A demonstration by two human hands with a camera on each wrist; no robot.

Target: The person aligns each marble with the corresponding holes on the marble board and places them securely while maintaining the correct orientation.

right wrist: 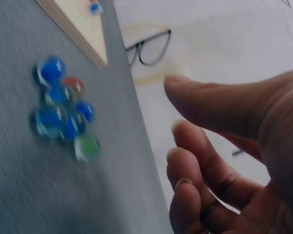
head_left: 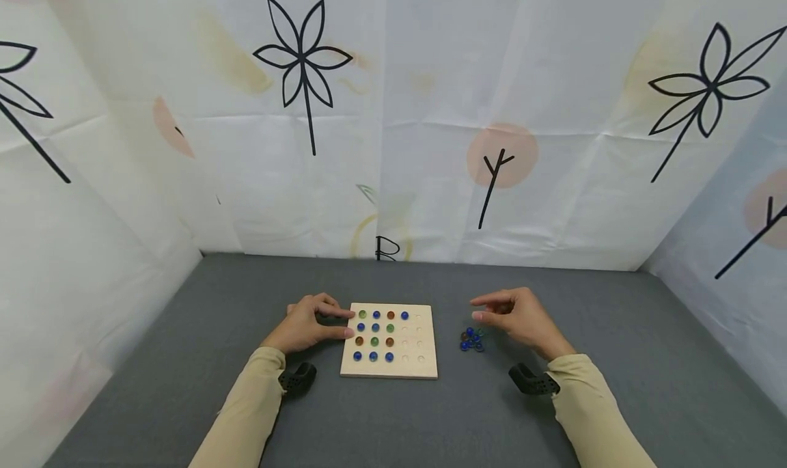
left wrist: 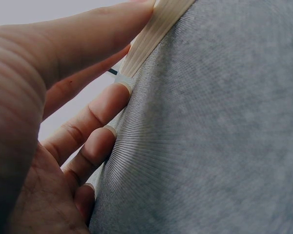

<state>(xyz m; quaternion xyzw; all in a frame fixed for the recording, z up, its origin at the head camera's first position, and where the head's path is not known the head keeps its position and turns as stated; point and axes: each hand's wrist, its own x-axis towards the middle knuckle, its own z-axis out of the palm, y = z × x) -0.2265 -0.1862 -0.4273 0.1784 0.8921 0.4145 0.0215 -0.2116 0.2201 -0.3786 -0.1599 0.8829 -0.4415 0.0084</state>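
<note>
In the head view a pale wooden board point(head_left: 389, 367) with rows of round hollows lies flat on the table. Blue, green and red-brown glass marbles fill its three left columns, plus the top hollow of the fourth column. My left hand point(head_left: 309, 323) touches the board's left edge with extended thumb and index fingertips; the left wrist view shows them at the wooden side point(left wrist: 151, 36). To the board's right sits a loose cluster of marbles point(right wrist: 63, 112), mostly blue, with a green and a red-brown one. My right hand point(head_left: 515, 318) hovers beside the cluster, thumb and index apart, holding nothing visible.
A dark grey cloth point(head_left: 184, 386) covers the table. White fabric walls point(head_left: 424, 78) printed with leaf and twig drawings stand behind and at both sides. Black wrist devices sit below the left cuff point(head_left: 298, 380) and the right cuff point(head_left: 533, 380).
</note>
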